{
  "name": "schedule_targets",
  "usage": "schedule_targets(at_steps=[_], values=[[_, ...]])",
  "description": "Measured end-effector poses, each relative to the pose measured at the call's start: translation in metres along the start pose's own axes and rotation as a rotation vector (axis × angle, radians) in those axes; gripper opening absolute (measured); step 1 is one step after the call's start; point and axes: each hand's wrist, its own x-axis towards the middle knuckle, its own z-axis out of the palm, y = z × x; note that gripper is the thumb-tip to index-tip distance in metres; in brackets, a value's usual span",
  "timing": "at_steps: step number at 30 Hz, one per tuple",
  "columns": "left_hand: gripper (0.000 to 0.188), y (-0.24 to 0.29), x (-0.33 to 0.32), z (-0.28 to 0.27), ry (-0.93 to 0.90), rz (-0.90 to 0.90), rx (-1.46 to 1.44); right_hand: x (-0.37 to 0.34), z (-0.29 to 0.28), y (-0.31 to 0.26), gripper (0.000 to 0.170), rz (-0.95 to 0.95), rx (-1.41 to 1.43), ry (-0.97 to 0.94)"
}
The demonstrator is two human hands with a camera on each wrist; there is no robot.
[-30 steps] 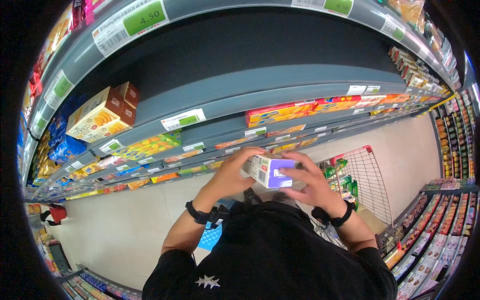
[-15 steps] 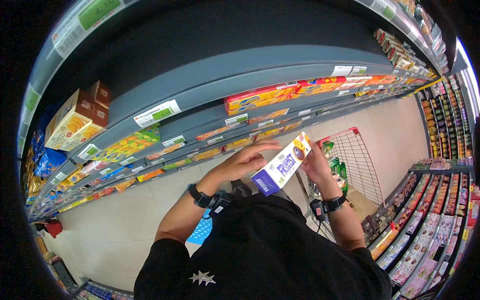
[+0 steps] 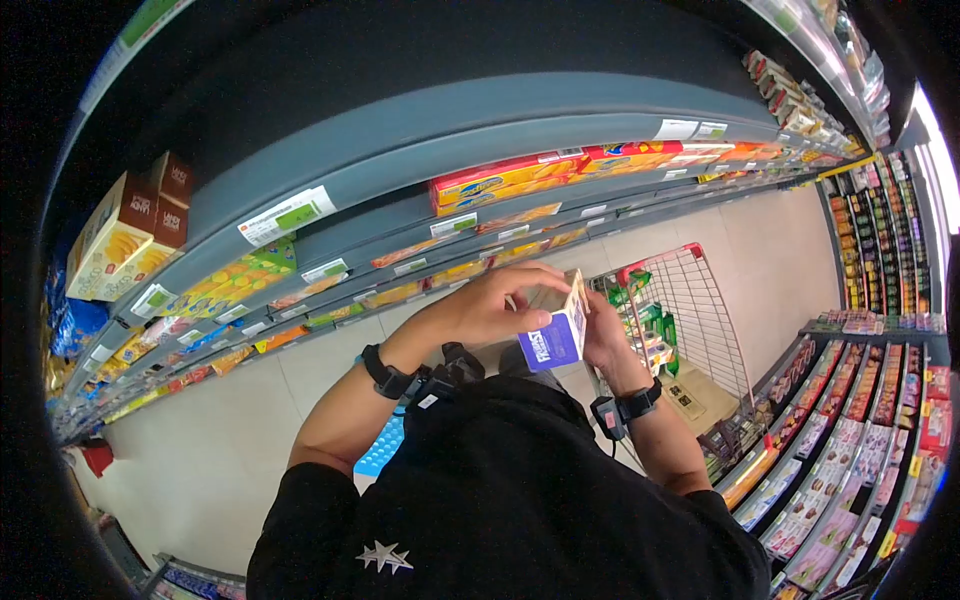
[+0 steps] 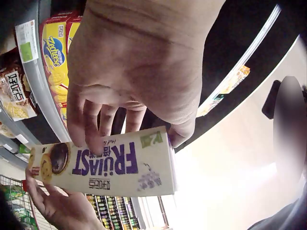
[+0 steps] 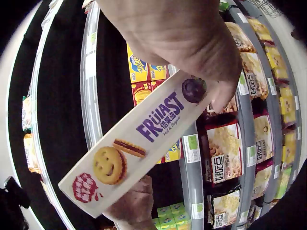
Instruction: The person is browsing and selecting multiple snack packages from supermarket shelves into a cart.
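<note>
Between both hands, in front of the black shirt, is a white and purple biscuit box (image 3: 553,342), its purple end turned up to the head view. The left hand (image 3: 478,312) grips one end; in the left wrist view that hand (image 4: 136,67) has its fingers over the printed face (image 4: 115,165) and its thumb at the end edge. My right hand (image 3: 605,335) holds the other end. Seen from the right wrist, the right hand (image 5: 182,38) covers one end of the box (image 5: 139,139), with some fingers hidden, and the left hand (image 5: 136,203) is under the opposite end.
Shelves run across the front, with brown and cream boxes (image 3: 125,235) at left and red and yellow boxes (image 3: 500,182) beyond the hands. A wire cart (image 3: 715,320) with green items stands at right. Lower right holds more stocked shelves (image 3: 840,450).
The box has turned, its printed face tilting away and its purple end coming up. The left hand has moved right onto it. The view has shifted, moving the shelves and cart leftward.
</note>
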Motion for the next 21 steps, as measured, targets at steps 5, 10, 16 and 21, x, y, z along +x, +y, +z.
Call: schedule_targets(at_steps=[5,10,16,21], values=[[0.047,-0.019,-0.006,-0.010,0.082,0.062,0.101,-0.008,0.019,-0.006,0.044,0.023,0.040,0.117],[0.040,-0.002,-0.013,-0.003,0.165,-0.063,-0.110,0.004,0.012,-0.003,0.042,0.081,0.078,0.078],[0.038,-0.018,-0.012,0.002,0.128,0.084,-0.074,0.011,0.016,-0.004,0.040,0.061,0.100,-0.066],[0.036,-0.014,-0.012,0.002,0.114,0.073,-0.070,0.008,0.021,-0.007,0.039,0.026,0.064,-0.069]])
